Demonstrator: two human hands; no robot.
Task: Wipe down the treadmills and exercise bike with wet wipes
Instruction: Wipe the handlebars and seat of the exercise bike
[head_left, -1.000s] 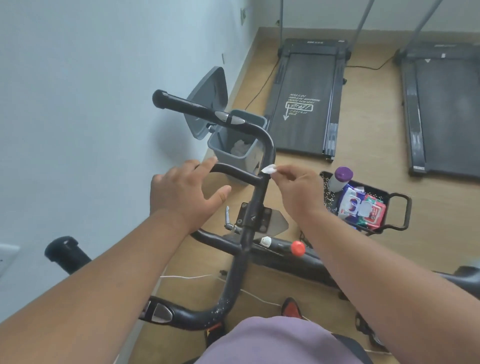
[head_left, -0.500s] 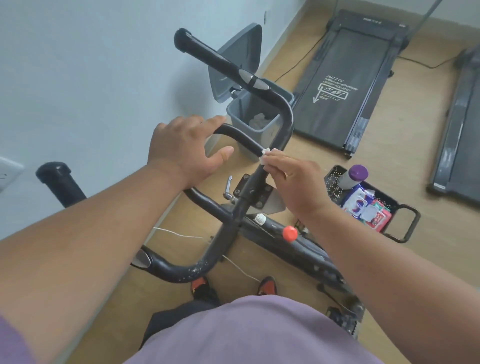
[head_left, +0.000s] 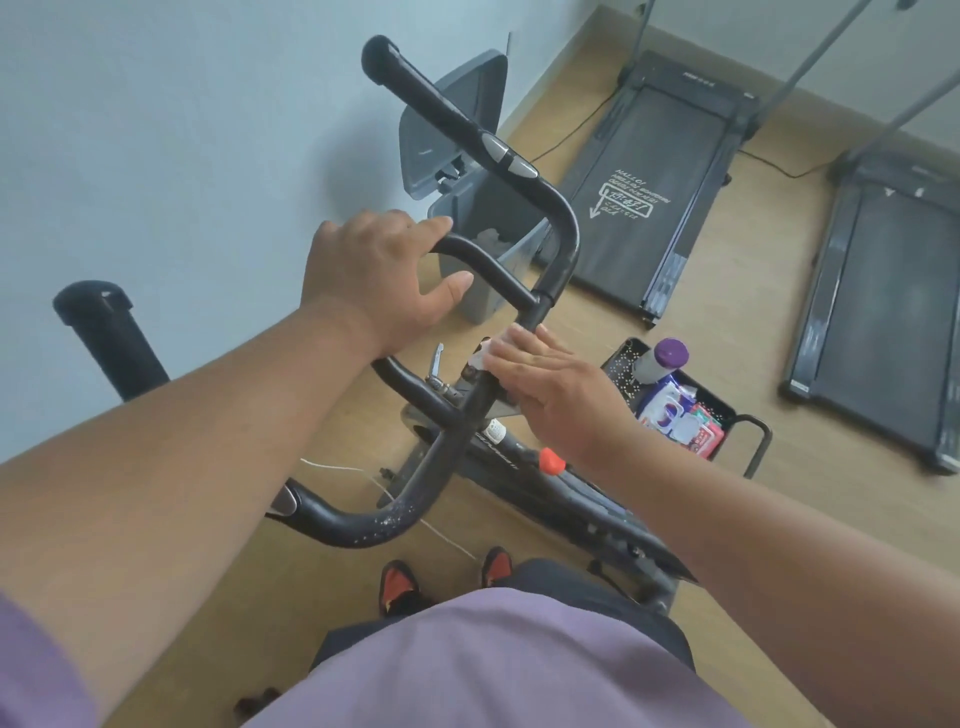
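Observation:
I stand over the black exercise bike handlebars (head_left: 563, 234). My left hand (head_left: 379, 280) grips the inner loop bar, fingers over it and thumb beneath. My right hand (head_left: 550, 395) holds a white wet wipe (head_left: 480, 358) against the centre stem just below the loop's junction, fingers laid across the bar; most of the wipe is hidden under them. Two black treadmills lie on the wood floor beyond, one (head_left: 660, 208) at centre and one (head_left: 883, 312) at the right.
A grey bin (head_left: 483, 296) with its lid (head_left: 452, 119) up stands by the wall behind the handlebars. A black basket (head_left: 756, 441) on the floor to the right holds a purple-capped bottle (head_left: 670, 356) and wipe packs (head_left: 680, 421). A red knob (head_left: 550, 461) sits on the bike frame.
My right hand has slid the wipe down the stem from the loop junction. My left hand has closed round the inner loop bar. The view has tilted.

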